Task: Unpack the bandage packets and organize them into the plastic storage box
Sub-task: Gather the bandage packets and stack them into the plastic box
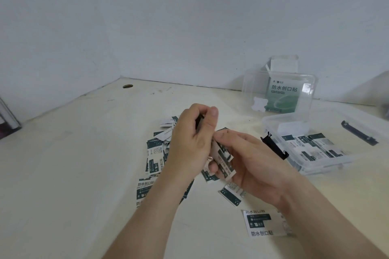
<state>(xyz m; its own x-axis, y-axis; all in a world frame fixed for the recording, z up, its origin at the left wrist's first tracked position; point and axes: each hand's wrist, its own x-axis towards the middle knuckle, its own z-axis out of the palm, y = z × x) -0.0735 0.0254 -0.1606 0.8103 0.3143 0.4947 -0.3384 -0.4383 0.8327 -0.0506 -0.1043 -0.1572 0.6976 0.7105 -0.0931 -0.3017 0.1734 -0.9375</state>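
Both hands meet over the middle of the pale desk point(73, 164) around a small stack of white-and-dark-green paper bandage packets point(224, 159). The right hand point(254, 166) cradles the stack's lower end, its grip narrow with the fingers folded under and the thumb across the top. The left hand point(189, 141) is curled tight on the upper end, pinching a dark edge between thumb and fingertips; how many packets it pinches is hidden behind the palm. The stack's long axis runs from far-left to near-right, tilted up off the desk. The clear plastic storage box point(328, 166) lies to the right of the grip and a little farther away, so the right hand is plainly the nearer one. Its lid point(252, 82) stands open at the back, and a black clasp point(273, 147) juts from the left wall, on the side facing the hands. Packets already inside lie flat in rows. The stack probably needs some turning to line up with those rows, though the exact angle is hard to judge. A loose pile of matching packets point(154, 159) lies under and to the left of the hands, nearer the left hand.
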